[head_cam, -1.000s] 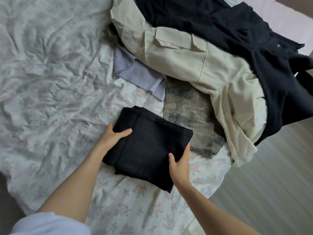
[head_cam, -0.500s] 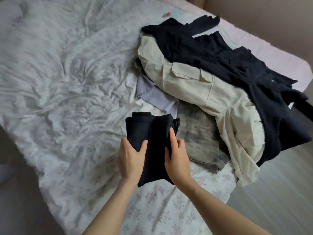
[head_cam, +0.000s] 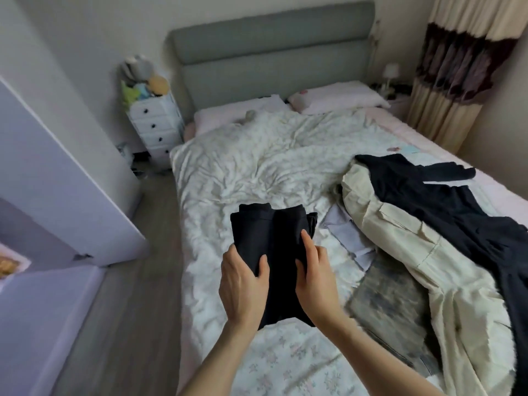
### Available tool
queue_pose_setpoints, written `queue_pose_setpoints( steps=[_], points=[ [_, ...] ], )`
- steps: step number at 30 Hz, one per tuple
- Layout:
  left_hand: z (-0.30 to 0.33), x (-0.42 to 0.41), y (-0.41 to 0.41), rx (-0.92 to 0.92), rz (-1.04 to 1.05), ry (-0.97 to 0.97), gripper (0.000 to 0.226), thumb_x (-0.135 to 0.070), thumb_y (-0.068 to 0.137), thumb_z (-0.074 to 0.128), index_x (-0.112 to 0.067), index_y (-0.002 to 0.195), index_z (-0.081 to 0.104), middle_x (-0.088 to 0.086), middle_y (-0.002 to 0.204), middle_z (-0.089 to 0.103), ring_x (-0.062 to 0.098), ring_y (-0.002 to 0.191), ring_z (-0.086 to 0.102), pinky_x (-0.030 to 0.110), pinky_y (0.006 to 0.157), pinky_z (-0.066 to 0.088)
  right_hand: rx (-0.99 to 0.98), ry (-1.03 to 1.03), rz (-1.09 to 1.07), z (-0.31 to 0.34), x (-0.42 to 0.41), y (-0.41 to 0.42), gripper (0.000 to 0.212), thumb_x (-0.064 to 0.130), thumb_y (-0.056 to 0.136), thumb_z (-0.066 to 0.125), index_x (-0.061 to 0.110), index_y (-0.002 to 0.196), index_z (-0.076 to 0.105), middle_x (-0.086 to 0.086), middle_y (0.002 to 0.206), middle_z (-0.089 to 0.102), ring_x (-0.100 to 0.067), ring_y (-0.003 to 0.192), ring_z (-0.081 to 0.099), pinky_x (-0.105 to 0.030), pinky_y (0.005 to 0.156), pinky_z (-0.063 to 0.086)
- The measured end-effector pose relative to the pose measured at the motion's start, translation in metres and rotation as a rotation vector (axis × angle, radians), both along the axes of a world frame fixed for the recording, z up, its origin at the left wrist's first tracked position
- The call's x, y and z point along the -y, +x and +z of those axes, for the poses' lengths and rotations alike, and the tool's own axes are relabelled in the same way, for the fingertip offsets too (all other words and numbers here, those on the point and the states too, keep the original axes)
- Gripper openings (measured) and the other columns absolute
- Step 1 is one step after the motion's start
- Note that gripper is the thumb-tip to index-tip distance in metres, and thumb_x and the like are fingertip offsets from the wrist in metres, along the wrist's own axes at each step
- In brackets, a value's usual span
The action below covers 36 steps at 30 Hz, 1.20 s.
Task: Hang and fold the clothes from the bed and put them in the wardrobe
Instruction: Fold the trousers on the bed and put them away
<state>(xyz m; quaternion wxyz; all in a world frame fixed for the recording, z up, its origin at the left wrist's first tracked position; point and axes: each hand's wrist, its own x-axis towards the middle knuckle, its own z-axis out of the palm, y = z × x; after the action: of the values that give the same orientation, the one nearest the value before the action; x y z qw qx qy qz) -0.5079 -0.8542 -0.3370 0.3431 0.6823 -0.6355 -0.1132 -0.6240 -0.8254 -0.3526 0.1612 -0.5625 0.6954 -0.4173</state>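
Here, both hands (head_cam: 278, 277) gripping folded black garment (head_cam: 271, 232), fingers hidden underneath, bed (head_cam: 257, 172) cropped right

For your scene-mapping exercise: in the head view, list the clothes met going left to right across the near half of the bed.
Folded black garment held in both hands → lilac top → cream cargo trousers → black garment draped over them.

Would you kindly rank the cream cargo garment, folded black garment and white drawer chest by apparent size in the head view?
1. Cream cargo garment
2. Folded black garment
3. White drawer chest, though it stands farther away, so its rank is unsure.
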Motion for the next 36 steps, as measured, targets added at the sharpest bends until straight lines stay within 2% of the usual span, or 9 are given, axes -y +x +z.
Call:
queue_pose_setpoints(
  steps=[5, 11, 18, 20, 22, 26, 32, 34, 36],
  points=[
    [0.044, -0.038, 0.062, -0.02, 0.127, -0.073, 0.072, -0.031, 0.081, 0.069, 0.0, 0.137, 0.037, 0.017, 0.115, 0.056, 0.035, 0.1, 0.06, 0.039, 0.071, 0.051, -0.015, -0.079, 0.149, 0.048, -0.017, 0.057, 0.045, 0.011, 0.097, 0.043, 0.014, 0.141, 0.036, -0.008, 0.12, 0.049, -0.023, 0.094, 0.056, -0.035, 0.074, 0.049],
    [0.099, -0.061, 0.162, -0.022, 0.247, -0.296, 0.081, -0.028, 0.077, 0.072, -0.011, 0.141, 0.026, 0.013, 0.112, 0.053, 0.032, 0.087, 0.062, 0.039, 0.06, 0.053, -0.011, -0.238, 0.317, 0.111, -0.021, 0.156, 0.038, 0.011, 0.097, 0.043, 0.012, 0.134, 0.041, -0.004, 0.116, 0.048, -0.02, 0.091, 0.056, -0.027, 0.072, 0.042],
    [0.148, -0.088, 0.349, 0.125, 0.333, -0.416, 0.08, -0.028, 0.077, 0.074, -0.012, 0.142, 0.03, 0.011, 0.107, 0.053, 0.026, 0.081, 0.063, 0.03, 0.054, 0.053, 0.046, -0.348, 0.474, 0.159, -0.018, 0.337, 0.04, 0.013, 0.097, 0.043, 0.016, 0.136, 0.039, 0.001, 0.12, 0.048, -0.012, 0.096, 0.052, -0.023, 0.077, 0.042],
    [0.161, -0.092, 0.402, 0.145, 0.35, -0.425, 0.078, -0.028, 0.078, 0.074, -0.012, 0.142, 0.032, 0.013, 0.111, 0.053, 0.027, 0.085, 0.063, 0.026, 0.058, 0.051, 0.103, -0.381, 0.494, 0.173, -0.016, 0.384, 0.039, 0.013, 0.097, 0.044, 0.016, 0.135, 0.04, 0.005, 0.12, 0.047, -0.011, 0.1, 0.053, -0.025, 0.082, 0.042],
    [0.175, -0.096, 0.449, 0.12, 0.375, -0.417, 0.075, -0.03, 0.082, 0.069, -0.015, 0.144, 0.029, 0.014, 0.116, 0.051, 0.027, 0.09, 0.062, 0.023, 0.062, 0.047, 0.153, -0.404, 0.511, 0.185, -0.015, 0.423, 0.038, 0.013, 0.097, 0.046, 0.016, 0.135, 0.041, 0.01, 0.117, 0.044, -0.002, 0.098, 0.047, -0.021, 0.086, 0.038],
    [0.199, -0.097, 0.501, 0.032, 0.36, -0.428, 0.069, -0.033, 0.087, 0.063, -0.023, 0.145, 0.027, 0.009, 0.123, 0.046, 0.027, 0.106, 0.056, 0.037, 0.078, 0.055, 0.192, -0.462, 0.526, 0.203, -0.008, 0.471, 0.038, 0.009, 0.095, 0.048, 0.013, 0.132, 0.043, 0.011, 0.117, 0.046, 0.01, 0.095, 0.04, -0.019, 0.088, 0.035],
    [0.22, -0.073, 0.539, -0.116, 0.356, -0.496, 0.065, -0.028, 0.087, 0.064, -0.021, 0.142, 0.031, 0.007, 0.135, 0.044, 0.021, 0.121, 0.047, 0.033, 0.093, 0.045, 0.187, -0.524, 0.536, 0.228, 0.024, 0.504, 0.037, 0.007, 0.093, 0.05, 0.013, 0.13, 0.044, 0.011, 0.119, 0.049, 0.0, 0.109, 0.046, -0.013, 0.091, 0.032],
    [0.226, -0.054, 0.547, -0.146, 0.379, -0.535, 0.064, -0.027, 0.086, 0.065, -0.021, 0.141, 0.032, 0.007, 0.133, 0.046, 0.022, 0.12, 0.047, 0.032, 0.094, 0.044, 0.196, -0.54, 0.538, 0.236, 0.042, 0.513, 0.037, 0.007, 0.093, 0.05, 0.013, 0.13, 0.045, 0.01, 0.119, 0.05, -0.003, 0.11, 0.047, -0.014, 0.091, 0.033],
    [0.236, -0.031, 0.551, -0.135, 0.396, -0.553, 0.063, -0.028, 0.087, 0.064, -0.022, 0.141, 0.032, 0.007, 0.129, 0.047, 0.022, 0.115, 0.05, 0.031, 0.086, 0.046, 0.21, -0.567, 0.537, 0.245, 0.064, 0.523, 0.037, 0.006, 0.093, 0.049, 0.012, 0.129, 0.045, 0.007, 0.121, 0.051, -0.003, 0.109, 0.047, -0.011, 0.09, 0.031]
  ],
)
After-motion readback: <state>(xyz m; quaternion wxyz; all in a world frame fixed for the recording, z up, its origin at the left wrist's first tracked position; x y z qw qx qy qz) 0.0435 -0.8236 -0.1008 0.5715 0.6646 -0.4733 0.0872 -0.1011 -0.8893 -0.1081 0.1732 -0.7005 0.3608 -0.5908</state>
